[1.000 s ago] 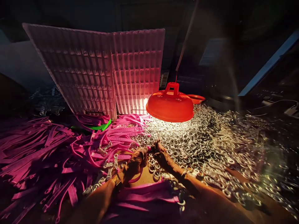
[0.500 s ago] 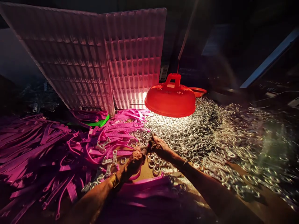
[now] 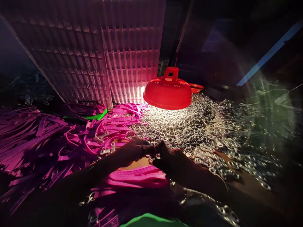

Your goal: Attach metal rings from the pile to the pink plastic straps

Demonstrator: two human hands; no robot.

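My left hand (image 3: 134,149) and my right hand (image 3: 170,159) meet below the lamp, their fingertips close together. Both lie in deep shadow. The fingers of each are bent in and closed, and whatever is pinched between them is too dark to make out. Just beyond the fingertips spreads a heap of silvery metal rings (image 3: 187,134). A bundle of pink straps (image 3: 139,178) lies below the hands. Beside my left wrist are a few linked metal pieces (image 3: 110,148) among more pink straps (image 3: 78,142).
A red lamp (image 3: 167,93) hangs low over the rings, with a red bowl-like item (image 3: 196,88) behind it. Clear ribbed plastic panels (image 3: 132,60) stand at the back left. A green tray edge (image 3: 100,115) shows under straps. Something green (image 3: 151,220) is at the bottom edge.
The view has shifted, raising the lamp and panels in the picture. My hands have turned and fallen into shadow, their fingertips still close together. More pink straps and a green edge show below.
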